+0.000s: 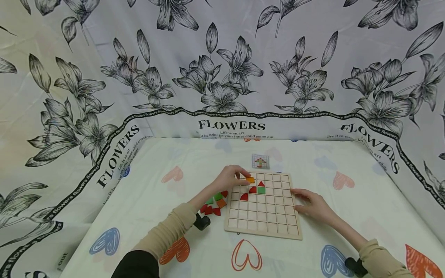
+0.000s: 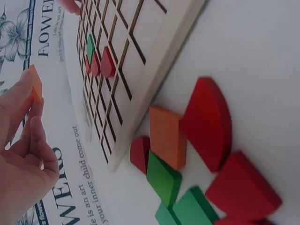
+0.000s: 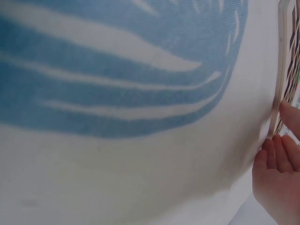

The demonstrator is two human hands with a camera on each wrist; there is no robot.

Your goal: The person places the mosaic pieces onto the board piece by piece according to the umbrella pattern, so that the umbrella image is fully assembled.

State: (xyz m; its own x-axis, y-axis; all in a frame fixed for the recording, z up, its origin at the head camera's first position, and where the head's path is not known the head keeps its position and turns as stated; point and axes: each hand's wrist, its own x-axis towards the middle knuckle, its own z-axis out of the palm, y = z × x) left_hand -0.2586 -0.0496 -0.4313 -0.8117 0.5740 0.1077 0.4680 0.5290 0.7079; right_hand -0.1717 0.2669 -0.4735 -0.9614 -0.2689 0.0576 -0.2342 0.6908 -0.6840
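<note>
My left hand (image 1: 227, 179) pinches an orange square block (image 1: 250, 180) between thumb and fingertips, over the upper left of a wooden grid board (image 1: 263, 224). In the left wrist view, that orange block (image 2: 36, 84) stands out at the fingertips. On the board lie a red triangle (image 1: 261, 184), a green square (image 1: 261, 190) just below it, and two red rounded pieces (image 1: 252, 189) stepping down to the left. With thumb and fingers spread apart, my right hand (image 1: 313, 204) touches the board's right edge; the wooden rim (image 3: 280, 70) also shows in the right wrist view.
Left of the board lie several loose red, green and orange blocks (image 1: 217, 211), close to its rim. A small pattern card (image 1: 260, 161) sits beyond the far edge. Heart-printed cloth (image 1: 194, 162) covers the table, and a flower-printed curtain (image 1: 222, 58) hangs behind.
</note>
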